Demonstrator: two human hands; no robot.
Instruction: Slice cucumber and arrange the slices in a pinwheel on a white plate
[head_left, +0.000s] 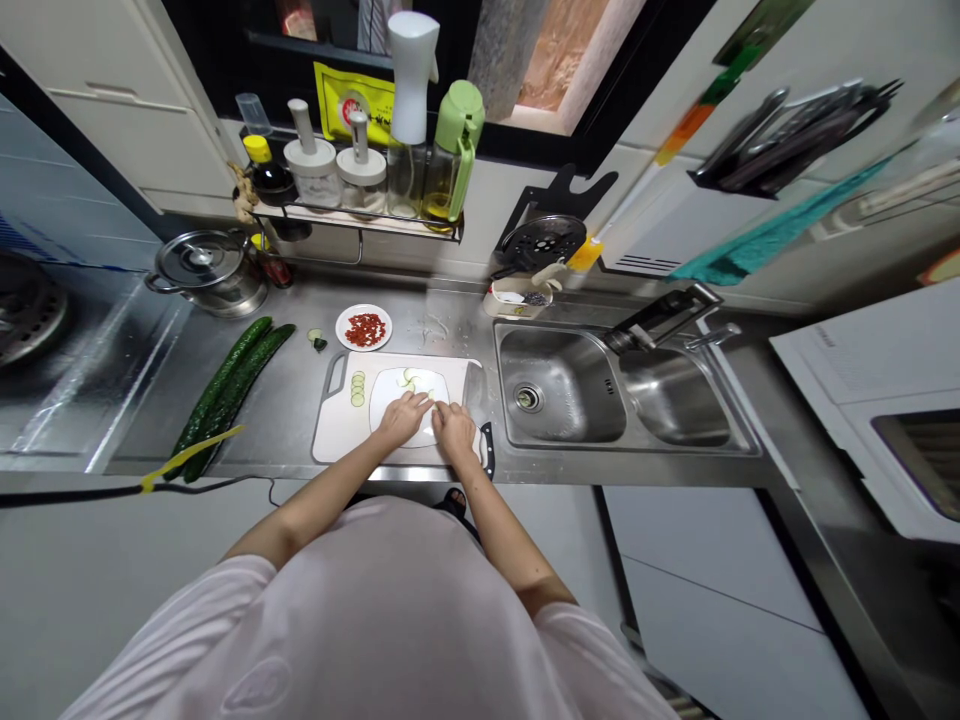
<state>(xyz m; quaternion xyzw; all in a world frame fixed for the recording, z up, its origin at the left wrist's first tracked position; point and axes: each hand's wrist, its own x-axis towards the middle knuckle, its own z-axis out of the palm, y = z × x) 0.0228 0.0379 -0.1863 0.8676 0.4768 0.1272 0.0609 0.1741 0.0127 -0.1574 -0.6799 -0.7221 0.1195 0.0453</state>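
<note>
A white plate (386, 425) rests on the light cutting board (337, 440), with several pale cucumber slices (409, 378) at its far side. Over it, my left hand (405, 418) and my right hand (454, 432) meet with bent fingers, the fingertips pinched close together around a thin cucumber slice, mostly hidden. On the board's left lies a row of cucumber slices (358, 389). A knife with a broad blade (475, 385) and a black handle (488, 449) lies along the board's right edge, beside my right hand.
Two whole cucumbers (232, 390) and cucumber ends (318, 340) lie left of the board. Behind it stands a plate of chopped red pieces (365, 345). A lidded pot (210, 275) is at the back left; a double sink (562, 445) is on the right. Bottles fill a shelf (352, 215).
</note>
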